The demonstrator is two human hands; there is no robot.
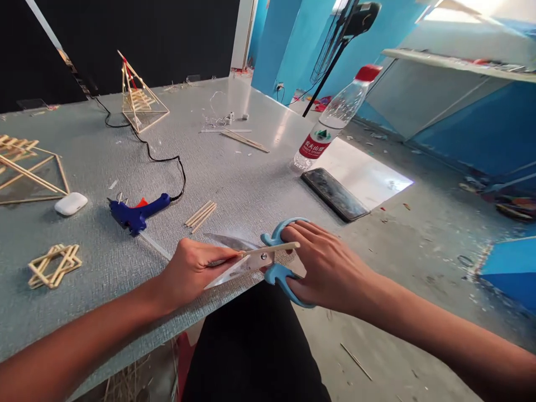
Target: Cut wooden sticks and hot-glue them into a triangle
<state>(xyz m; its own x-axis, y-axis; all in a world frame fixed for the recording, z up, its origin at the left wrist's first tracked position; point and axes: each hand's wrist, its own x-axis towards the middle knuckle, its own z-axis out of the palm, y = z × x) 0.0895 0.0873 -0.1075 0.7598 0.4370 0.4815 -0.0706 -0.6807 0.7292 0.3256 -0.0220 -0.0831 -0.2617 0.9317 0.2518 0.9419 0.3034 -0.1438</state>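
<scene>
While the left hand (190, 272) tightly pinched a wooden stick (280, 248) across the opened scissors (263, 257) that the half-curled right hand (329, 265) gripped near the bench (238, 190) edge, cutting seemed the present step, next requiring steady alignment and firm squeezing.

Craft wkshp by the looks, glue gun (133, 215) on tbl (234, 184) w/ stick pyramid (140, 101), littered flr (419, 268)

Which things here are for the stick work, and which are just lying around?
Seem part of the job:
light-blue-handled metal scissors, in the right hand
pale wooden stick, in the left hand
short pale wooden sticks
dark-blue plastic glue gun, probably

Likely just lying about:
red-capped clear plastic bottle
black rectangular phone
small white rounded case
</scene>
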